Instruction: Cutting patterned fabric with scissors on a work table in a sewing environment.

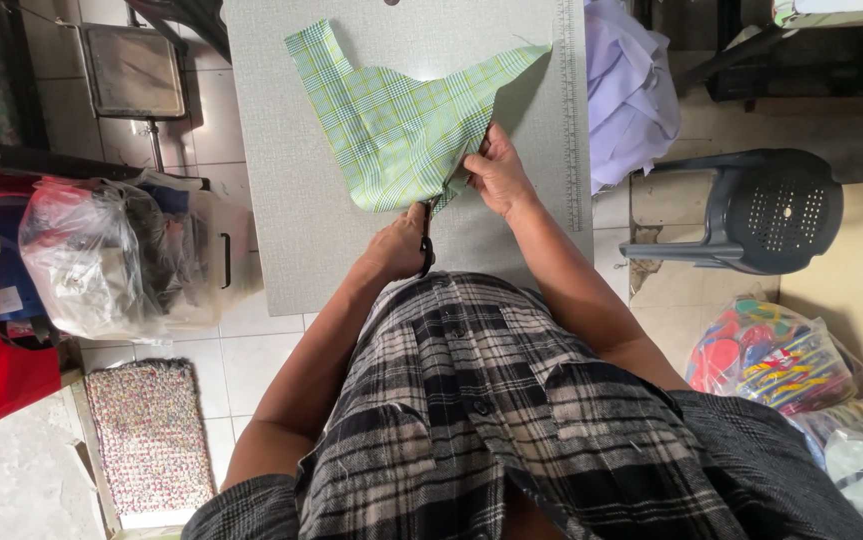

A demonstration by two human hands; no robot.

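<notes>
**Scissors at the hem of a green checked cloth piece**

A green checked fabric piece (391, 125) lies on the grey worktop (281, 200), spread from near the far edge down towards the middle. One narrow strap-like tab of it points at the far left corner, and a long pointed flap reaches towards the ruler strip (571, 110) that runs along the worktop's right edge.

The left hand (398, 245) is closed around the dark handles of a pair of scissors (426, 240), just inside the near edge of the worktop. The blades point away from the body and meet the cloth's nearest edge; how far they gape cannot be told.

The right hand (498, 172) pinches the cloth's lower right edge, fingers folded over a gathered bit of it, close beside the scissors.

Off the worktop, a heap of pale lilac fabric (626, 85) hangs past the right edge. A dark plastic stool (761, 210) stands on the floor to the right, with a clear bag of bright coloured items (766, 355) nearer the body. On the left sit a clear plastic bag (101, 255) stuffed with cloth, a woven speckled mat (151, 435) on the tiles, and a metal-topped stand (134, 70) beyond the far left corner.
</notes>
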